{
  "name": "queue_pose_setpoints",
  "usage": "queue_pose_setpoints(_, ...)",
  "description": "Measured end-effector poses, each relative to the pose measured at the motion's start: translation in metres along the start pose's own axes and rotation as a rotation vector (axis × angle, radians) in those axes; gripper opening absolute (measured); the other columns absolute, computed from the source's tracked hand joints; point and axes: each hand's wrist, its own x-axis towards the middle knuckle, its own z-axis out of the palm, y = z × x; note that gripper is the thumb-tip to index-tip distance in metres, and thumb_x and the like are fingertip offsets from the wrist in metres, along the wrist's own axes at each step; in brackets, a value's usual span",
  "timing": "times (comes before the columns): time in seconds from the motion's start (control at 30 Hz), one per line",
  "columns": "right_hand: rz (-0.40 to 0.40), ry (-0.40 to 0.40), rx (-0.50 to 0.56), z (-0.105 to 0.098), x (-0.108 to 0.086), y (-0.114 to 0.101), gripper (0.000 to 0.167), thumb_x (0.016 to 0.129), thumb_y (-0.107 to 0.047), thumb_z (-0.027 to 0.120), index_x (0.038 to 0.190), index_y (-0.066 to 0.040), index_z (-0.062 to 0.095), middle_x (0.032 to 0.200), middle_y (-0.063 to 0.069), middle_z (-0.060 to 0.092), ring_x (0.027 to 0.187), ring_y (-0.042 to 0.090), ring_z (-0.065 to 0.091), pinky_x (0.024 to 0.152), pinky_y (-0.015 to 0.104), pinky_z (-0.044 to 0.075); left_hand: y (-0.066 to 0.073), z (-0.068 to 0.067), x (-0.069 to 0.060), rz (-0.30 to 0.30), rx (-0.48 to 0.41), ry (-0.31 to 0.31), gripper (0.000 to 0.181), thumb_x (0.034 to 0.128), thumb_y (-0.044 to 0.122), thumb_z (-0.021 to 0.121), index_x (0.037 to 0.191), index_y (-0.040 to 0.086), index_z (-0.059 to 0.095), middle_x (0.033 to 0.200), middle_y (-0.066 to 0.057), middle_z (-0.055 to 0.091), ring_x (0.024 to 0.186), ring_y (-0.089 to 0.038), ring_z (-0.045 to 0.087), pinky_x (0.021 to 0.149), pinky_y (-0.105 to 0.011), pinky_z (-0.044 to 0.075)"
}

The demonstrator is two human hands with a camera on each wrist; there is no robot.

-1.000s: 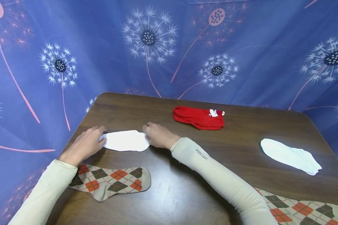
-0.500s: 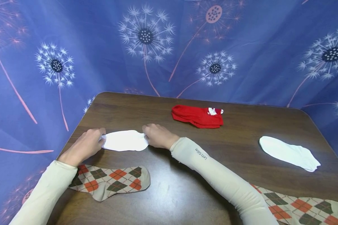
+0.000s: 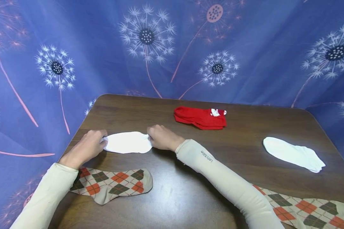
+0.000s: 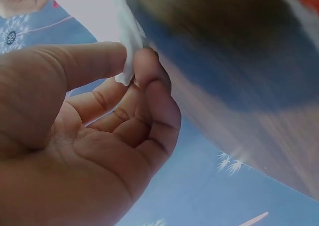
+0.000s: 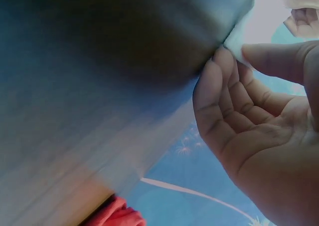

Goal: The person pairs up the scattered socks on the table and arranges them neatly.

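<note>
A white ankle sock (image 3: 128, 142) lies stretched flat between my two hands on the left part of the table. My left hand (image 3: 87, 147) pinches its left end; in the left wrist view the thumb and index finger close on the thin white edge (image 4: 130, 51). At the other end my right hand (image 3: 164, 137) pinches the sock, and the right wrist view shows thumb and fingertips meeting at the white cloth (image 5: 244, 39). Below the left hand lies an argyle sock (image 3: 114, 186) in beige, orange and dark green, its left end partly hidden by my forearm.
Red socks (image 3: 200, 117) with a white figure lie toward the back of the brown table (image 3: 206, 178). Another white sock (image 3: 293, 154) is at the right. A second argyle sock (image 3: 306, 208) lies front right, partly behind my right sleeve. A blue dandelion-print cloth (image 3: 103, 47) hangs behind.
Both hands stay on the white sock's ends, with the right hand shifted very slightly rightward. The view has moved a little, so everything else appears slightly displaced.
</note>
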Motion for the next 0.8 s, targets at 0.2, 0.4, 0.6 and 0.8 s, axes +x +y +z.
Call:
queue_pose_setpoints(0.2,-0.042,0.000,0.038,-0.004,-0.001,0.001,0.008,0.094,-0.004,0.058,0.087,-0.005,0.061,0.077,0.002,0.060,0.071,0.013,0.056,0.065,0.028,0.048,0.000,-0.007,-0.003,-0.004,0.017,0.024,0.007,0.0847,-0.005,0.061,0.080,0.000,0.062,0.068,-0.004,0.057,0.058,-0.018,0.044,0.053,-0.036,0.039)
queue_pose_setpoints(0.4,-0.006,0.006,0.023,-0.007,-0.013,0.009,0.011,0.094,-0.006,0.060,0.083,-0.008,0.059,0.076,0.000,0.059,0.072,0.014,0.057,0.066,0.029,0.049,0.007,-0.005,0.006,0.037,-0.004,0.009,0.005,0.0865,-0.004,0.060,0.083,-0.001,0.062,0.069,-0.004,0.057,0.058,-0.017,0.043,0.054,-0.035,0.038)
queue_pose_setpoints(0.6,0.000,0.018,0.049,-0.009,-0.023,0.016,0.009,0.094,-0.006,0.059,0.085,-0.007,0.059,0.077,0.002,0.060,0.069,0.014,0.056,0.063,0.027,0.047,0.014,-0.003,0.008,0.049,-0.010,-0.009,0.006,0.0872,-0.004,0.061,0.083,0.000,0.062,0.067,-0.003,0.054,0.058,-0.017,0.042,0.055,-0.034,0.037)
queue_pose_setpoints(0.8,0.032,0.025,0.044,-0.015,-0.032,0.019,0.009,0.094,-0.007,0.060,0.086,-0.008,0.058,0.076,0.001,0.059,0.069,0.014,0.055,0.064,0.028,0.047,0.022,-0.002,0.012,0.061,-0.020,-0.024,0.005,0.0886,-0.002,0.061,0.085,-0.002,0.064,0.068,-0.003,0.054,0.058,-0.017,0.042,0.055,-0.034,0.037)
